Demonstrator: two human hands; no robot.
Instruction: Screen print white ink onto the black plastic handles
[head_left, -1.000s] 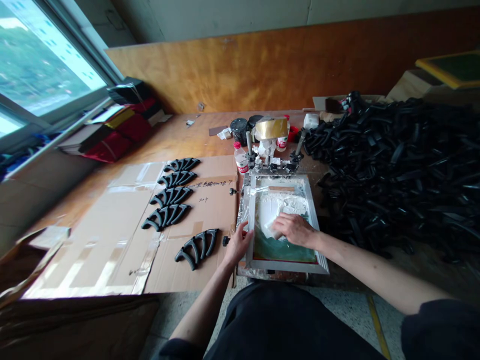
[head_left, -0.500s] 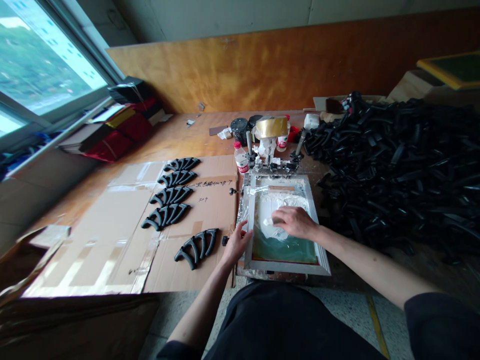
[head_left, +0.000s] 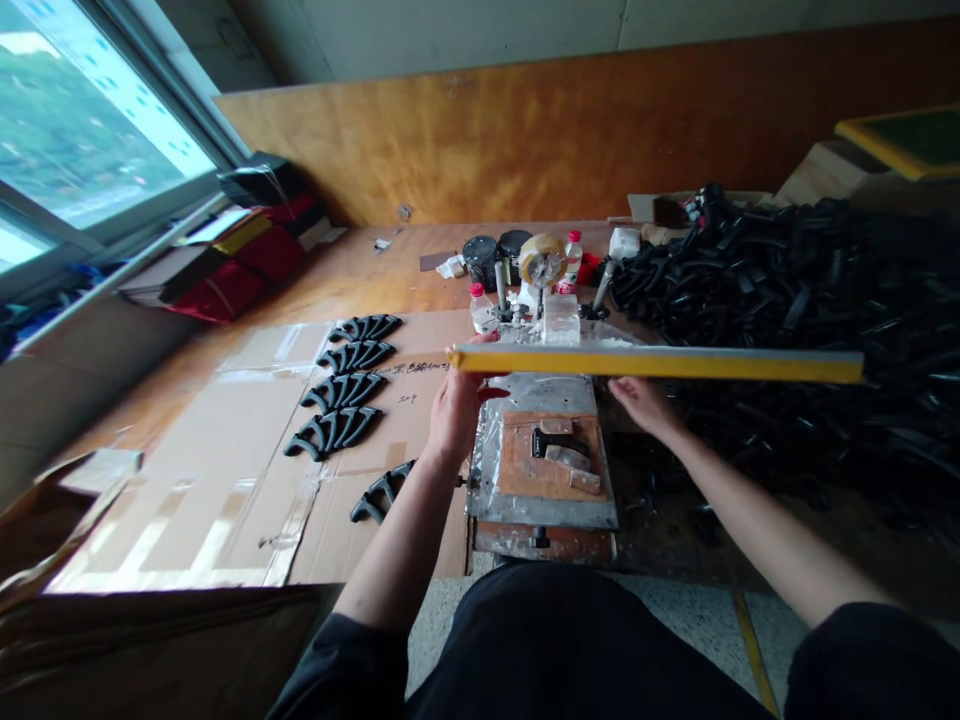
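Observation:
A screen-printing frame (head_left: 660,363) is tilted up, its near edge seen end-on as a long yellow and silver bar. My left hand (head_left: 452,410) grips it at the left end, thumb below and fingers partly behind it. Under the bar on its right side, my right hand (head_left: 639,402) has fingers stretched leftward, holding nothing that I can see. Below the frame, a black curved handle-like part (head_left: 559,442) lies on a brown block (head_left: 517,470) fixed to a metal base plate (head_left: 487,503). The screen's mesh is hidden from this angle.
Rows of similar black parts (head_left: 337,430) lie on cardboard (head_left: 217,440) at left. A large heap of black parts (head_left: 780,290) fills the right side. Behind the frame stand bottles (head_left: 571,262), dark tubs (head_left: 480,262), a tape roll (head_left: 541,262) and clamp posts (head_left: 501,285).
The frame has swung up from lying flat, uncovering the black part and base. My left hand has taken hold of its edge. My right hand has left the screen and moved right.

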